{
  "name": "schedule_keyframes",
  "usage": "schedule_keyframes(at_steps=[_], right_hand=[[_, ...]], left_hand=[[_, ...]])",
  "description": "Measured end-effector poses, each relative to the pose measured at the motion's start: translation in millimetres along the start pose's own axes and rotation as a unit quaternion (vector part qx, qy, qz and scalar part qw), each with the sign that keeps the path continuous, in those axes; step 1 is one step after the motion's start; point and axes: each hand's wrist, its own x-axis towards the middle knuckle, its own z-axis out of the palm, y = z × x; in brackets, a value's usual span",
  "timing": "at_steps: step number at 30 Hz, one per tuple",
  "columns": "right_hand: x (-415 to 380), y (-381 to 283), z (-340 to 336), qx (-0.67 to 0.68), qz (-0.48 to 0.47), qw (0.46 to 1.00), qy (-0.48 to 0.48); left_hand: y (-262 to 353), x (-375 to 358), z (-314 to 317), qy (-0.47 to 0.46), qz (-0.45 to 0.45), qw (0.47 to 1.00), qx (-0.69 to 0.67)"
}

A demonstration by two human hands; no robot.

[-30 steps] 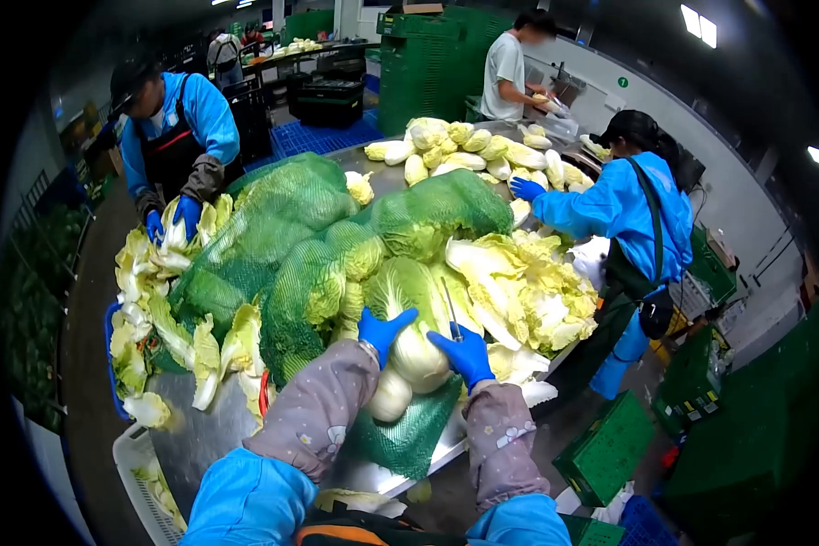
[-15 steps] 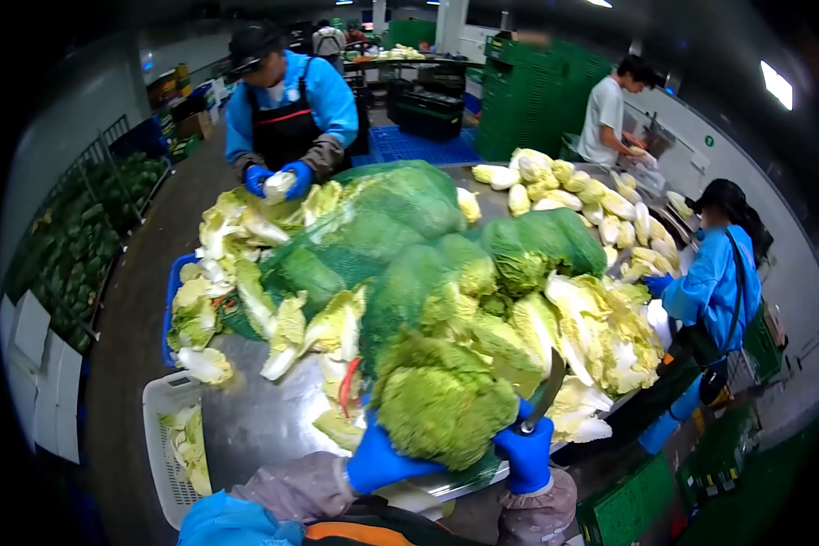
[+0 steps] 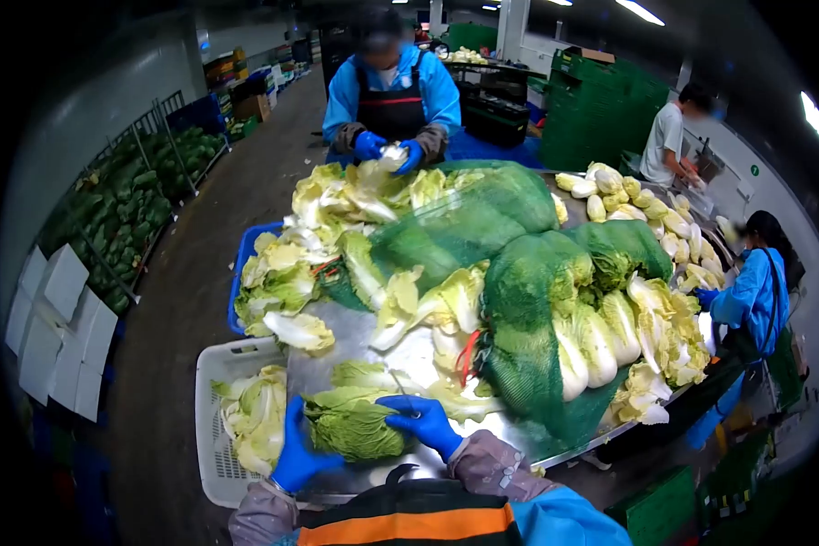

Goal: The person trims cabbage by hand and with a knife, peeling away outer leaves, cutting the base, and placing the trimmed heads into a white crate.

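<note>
A green napa cabbage (image 3: 355,423) is between my two hands over the near edge of the metal table (image 3: 323,369). My left hand (image 3: 300,455), in a blue glove, cups its left side. My right hand (image 3: 423,426), also gloved in blue, presses its fingers against the right side. I cannot make out the knife in or near my right hand. Right of my hands, a green mesh bag (image 3: 523,341) partly covers several whole cabbages (image 3: 601,350). Loose leaves (image 3: 455,305) and a red strip (image 3: 469,357) lie just beyond.
A white basket (image 3: 211,391) holding leaves stands at left, with a blue crate (image 3: 238,278) behind it. Trimmed cabbages (image 3: 646,205) are piled at the far right. One co-worker (image 3: 391,100) handles a cabbage opposite; another (image 3: 751,291) stands at right.
My hands and a cabbage have moved left, toward the white basket. The curved knife seen in my right hand is no longer clearly visible. The view has swung left.
</note>
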Motion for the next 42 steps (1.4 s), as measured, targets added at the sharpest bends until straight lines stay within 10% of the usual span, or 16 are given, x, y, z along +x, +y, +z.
schedule_keyframes(at_steps=[4, 11, 13, 18, 22, 27, 29, 42], right_hand=[[-6.7, -24.6, 15.5, 0.007, 0.278, 0.961, 0.01], [26.5, 37.9, -82.6, -0.134, 0.019, 0.929, 0.345], [22.5, 71.9, -119.5, -0.582, 0.218, 0.729, 0.287], [9.3, 40.8, -120.2, -0.559, 0.265, 0.744, 0.253], [-15.7, -21.5, -117.4, -0.654, 0.054, 0.712, 0.249], [-65.0, -56.5, -67.2, -0.372, 0.016, 0.917, 0.144], [-80.2, -50.9, -31.2, -0.267, 0.155, 0.947, 0.088], [-62.3, 39.0, -18.1, -0.4, 0.205, 0.891, 0.068]], left_hand=[[-15.7, 26.1, -20.3, -0.106, 0.016, 0.991, 0.079], [-48.9, -9.0, 20.3, -0.114, -0.01, 0.954, 0.279], [-50.1, -4.8, 17.2, -0.112, -0.004, 0.954, 0.279], [-51.5, 10.2, 8.9, -0.139, -0.031, 0.94, 0.311], [-24.4, 9.4, 21.0, -0.169, -0.013, 0.879, 0.446], [-50.0, 32.8, 31.8, -0.21, -0.075, 0.939, 0.263], [-50.9, 52.3, 23.8, -0.255, -0.121, 0.947, 0.151], [-73.7, 52.8, 27.4, -0.252, -0.182, 0.95, 0.024]])
